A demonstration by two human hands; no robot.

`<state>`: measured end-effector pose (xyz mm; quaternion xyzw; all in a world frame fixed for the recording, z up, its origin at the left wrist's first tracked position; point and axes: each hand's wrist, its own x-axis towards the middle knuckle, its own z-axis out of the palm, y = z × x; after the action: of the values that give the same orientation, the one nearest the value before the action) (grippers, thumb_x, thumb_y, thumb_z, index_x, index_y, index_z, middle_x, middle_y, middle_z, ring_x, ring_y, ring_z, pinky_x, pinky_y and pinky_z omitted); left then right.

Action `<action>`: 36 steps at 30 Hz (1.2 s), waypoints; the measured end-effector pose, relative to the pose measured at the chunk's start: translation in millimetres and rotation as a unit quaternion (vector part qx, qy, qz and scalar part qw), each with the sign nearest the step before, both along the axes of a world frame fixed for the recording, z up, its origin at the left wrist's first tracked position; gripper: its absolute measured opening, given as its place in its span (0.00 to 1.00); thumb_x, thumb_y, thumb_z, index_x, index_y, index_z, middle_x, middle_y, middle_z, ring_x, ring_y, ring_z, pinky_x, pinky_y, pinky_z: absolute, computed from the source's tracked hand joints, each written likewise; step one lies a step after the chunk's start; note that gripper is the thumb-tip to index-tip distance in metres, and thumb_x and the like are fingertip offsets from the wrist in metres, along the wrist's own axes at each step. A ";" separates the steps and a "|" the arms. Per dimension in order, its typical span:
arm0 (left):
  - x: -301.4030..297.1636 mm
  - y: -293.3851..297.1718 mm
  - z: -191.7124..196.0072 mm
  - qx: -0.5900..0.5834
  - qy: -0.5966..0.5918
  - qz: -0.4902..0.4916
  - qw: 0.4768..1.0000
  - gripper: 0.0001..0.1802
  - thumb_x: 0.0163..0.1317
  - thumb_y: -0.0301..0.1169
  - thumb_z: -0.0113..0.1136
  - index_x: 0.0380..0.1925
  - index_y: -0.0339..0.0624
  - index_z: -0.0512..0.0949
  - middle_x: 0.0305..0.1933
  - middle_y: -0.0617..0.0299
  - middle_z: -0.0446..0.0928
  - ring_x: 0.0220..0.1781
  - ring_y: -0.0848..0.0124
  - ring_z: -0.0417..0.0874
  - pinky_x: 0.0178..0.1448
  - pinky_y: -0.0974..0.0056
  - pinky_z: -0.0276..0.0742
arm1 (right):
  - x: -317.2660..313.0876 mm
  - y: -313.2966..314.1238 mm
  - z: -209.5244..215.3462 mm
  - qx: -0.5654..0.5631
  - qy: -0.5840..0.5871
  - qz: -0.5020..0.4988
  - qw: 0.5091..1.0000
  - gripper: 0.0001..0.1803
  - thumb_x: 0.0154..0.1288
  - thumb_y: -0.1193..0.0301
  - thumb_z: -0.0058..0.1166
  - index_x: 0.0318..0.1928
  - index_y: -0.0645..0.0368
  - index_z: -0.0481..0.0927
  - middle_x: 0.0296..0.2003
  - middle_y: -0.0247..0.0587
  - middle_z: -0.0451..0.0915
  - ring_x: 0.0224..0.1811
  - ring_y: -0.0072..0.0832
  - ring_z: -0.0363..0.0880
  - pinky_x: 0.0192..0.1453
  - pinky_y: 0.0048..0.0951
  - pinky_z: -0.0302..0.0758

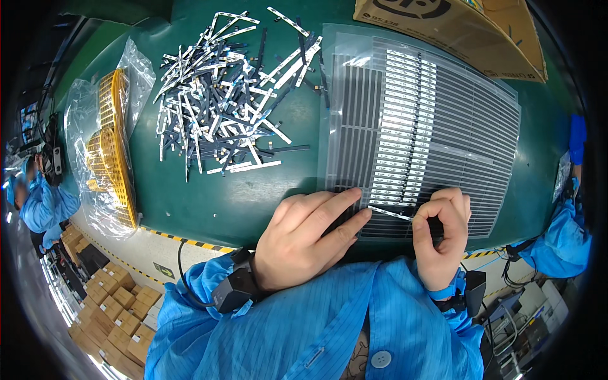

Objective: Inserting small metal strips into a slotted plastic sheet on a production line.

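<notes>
My right hand pinches the right end of a thin white strip with dark marks, between thumb and forefinger. The strip lies slightly slanted over the near part of a clear plastic sheet with dark parallel slots. My left hand reaches in from the left with its fingers stretched out; the fingertips are beside the strip's left end, and whether they touch it I cannot tell. Beyond the pinched strip, a column of similar white strips lies in even rows on the sheet.
A loose heap of black and white strips covers the green table left of the sheet. Farther left are yellow slotted parts in clear plastic. A cardboard box stands at the back right. Blue-clad people sit at both sides.
</notes>
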<state>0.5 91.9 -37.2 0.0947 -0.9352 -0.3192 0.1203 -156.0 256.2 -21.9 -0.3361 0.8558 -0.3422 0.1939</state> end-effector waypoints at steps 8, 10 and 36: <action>-0.8 -0.2 1.9 -0.006 -0.011 0.000 1.000 0.26 0.44 0.28 0.72 0.49 0.52 0.86 0.60 0.60 0.76 0.52 0.65 0.76 0.54 0.63 0.72 | 1.7 -1.3 -2.1 0.001 0.016 -0.007 1.000 0.08 0.45 0.79 0.59 0.27 0.53 0.77 0.34 0.34 0.70 0.40 0.32 0.65 0.50 0.33 0.57; -0.6 -0.4 1.5 -0.005 -0.013 -0.001 1.000 0.26 0.44 0.28 0.72 0.49 0.52 0.86 0.60 0.60 0.76 0.52 0.65 0.75 0.54 0.63 0.72 | 2.3 -1.6 -2.7 0.000 0.023 -0.008 1.000 0.09 0.44 0.80 0.59 0.28 0.53 0.76 0.35 0.34 0.71 0.40 0.33 0.65 0.49 0.33 0.57; -3.9 -1.2 5.1 -0.018 -0.028 -0.015 0.999 0.26 0.44 0.28 0.71 0.49 0.51 0.85 0.59 0.59 0.77 0.52 0.63 0.77 0.54 0.60 0.72 | 8.2 -6.9 -7.8 0.015 0.083 -0.033 0.996 0.11 0.42 0.80 0.61 0.28 0.53 0.76 0.35 0.36 0.70 0.40 0.35 0.66 0.47 0.36 0.59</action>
<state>-3.4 90.7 -32.1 0.0875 -0.9450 -0.3017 0.0914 -147.8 249.4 -29.7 -0.3319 0.8846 -0.3065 0.1155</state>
